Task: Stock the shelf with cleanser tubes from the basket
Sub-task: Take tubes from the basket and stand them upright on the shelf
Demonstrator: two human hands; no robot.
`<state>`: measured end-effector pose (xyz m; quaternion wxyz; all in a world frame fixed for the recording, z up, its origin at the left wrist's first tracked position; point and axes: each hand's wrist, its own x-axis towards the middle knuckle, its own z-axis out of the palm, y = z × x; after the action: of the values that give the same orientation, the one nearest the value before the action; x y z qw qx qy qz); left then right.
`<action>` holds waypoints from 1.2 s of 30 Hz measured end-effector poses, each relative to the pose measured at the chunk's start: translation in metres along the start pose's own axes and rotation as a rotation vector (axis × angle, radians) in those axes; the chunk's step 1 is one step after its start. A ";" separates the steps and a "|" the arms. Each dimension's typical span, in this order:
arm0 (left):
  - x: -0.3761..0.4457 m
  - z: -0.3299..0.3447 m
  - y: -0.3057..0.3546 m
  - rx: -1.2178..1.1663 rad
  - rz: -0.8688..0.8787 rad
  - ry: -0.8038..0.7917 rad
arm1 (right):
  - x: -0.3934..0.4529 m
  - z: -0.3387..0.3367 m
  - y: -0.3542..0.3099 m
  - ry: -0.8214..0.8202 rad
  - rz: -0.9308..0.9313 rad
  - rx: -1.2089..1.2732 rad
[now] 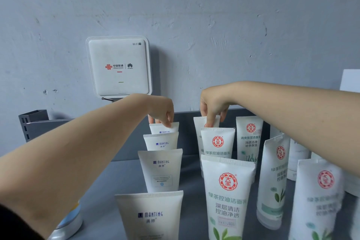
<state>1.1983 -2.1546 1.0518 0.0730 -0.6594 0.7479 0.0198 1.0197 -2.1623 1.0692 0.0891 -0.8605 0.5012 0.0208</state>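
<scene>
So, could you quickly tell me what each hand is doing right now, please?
Left hand: pinching the top of the rearmost Manting tube.
Right hand: pinching the top of the rearmost red-logo tube.

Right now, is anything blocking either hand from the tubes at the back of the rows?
Nothing visible. The left hand already pinches the top of the rearmost Manting tube, and the right hand pinches the rearmost red-logo tube. Both reach over the front tubes from above.

A white square WiFi router (118, 66) with red and green indicator lights hangs on a scuffed pale grey wall (214, 15), above a dark slotted metal upright (32, 122) at left.
</scene>
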 end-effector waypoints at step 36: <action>-0.158 0.000 0.128 -0.212 0.332 -0.003 | -0.141 0.004 0.062 -0.044 -0.153 -0.012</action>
<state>1.0906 -1.9827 1.0646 0.0001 -0.5309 0.8401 0.1115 0.8956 -2.0703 1.0751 0.0962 -0.8961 0.4318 0.0359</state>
